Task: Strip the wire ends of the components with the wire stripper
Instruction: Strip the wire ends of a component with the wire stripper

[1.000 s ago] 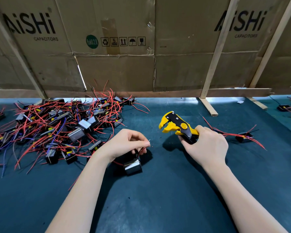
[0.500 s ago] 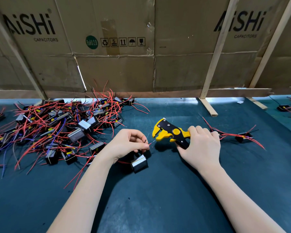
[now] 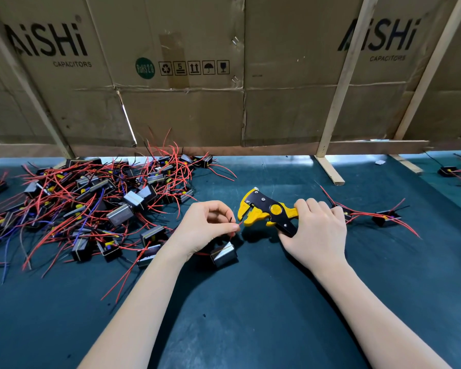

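- Cardboard (image 3: 181, 113) with "AiSHi CAPACITORS" printed on it stands like a wall behind both hands, with wood sticks (image 3: 341, 83) leaning on it.
- Both hands rest over a dark teal mat (image 3: 250, 315) that covers the table.
- The left hand (image 3: 208, 227) is closed in a pinch. Its thumb and finger squeeze a thin red wire (image 3: 240, 223) right near the tip.
- The tip of that wire pokes out toward the right hand, just beside the mouth of the stripper (image 3: 266, 213).
- A short black wire (image 3: 231, 220) also sticks up from the pinch.
- Just under the left hand lies one part (image 3: 223, 254), a small black block with a shiny side. It sits on the mat.
- The right hand (image 3: 314, 230) is wrapped tight around the handles of the stripper.
- The stripper is yellow and black. It is held up off the mat, and its mouth is apart and points at the left hand.
- The two hands are near each other but do not touch.
- Out past the left hand is a big pile (image 3: 85, 203) of the same parts, all tangled in red, blue and black wires.
- Just past the right hand lie two more parts (image 3: 386, 217) with long red wires.
- Far off beyond the right hand, by the edge, sits another part (image 3: 447, 171).
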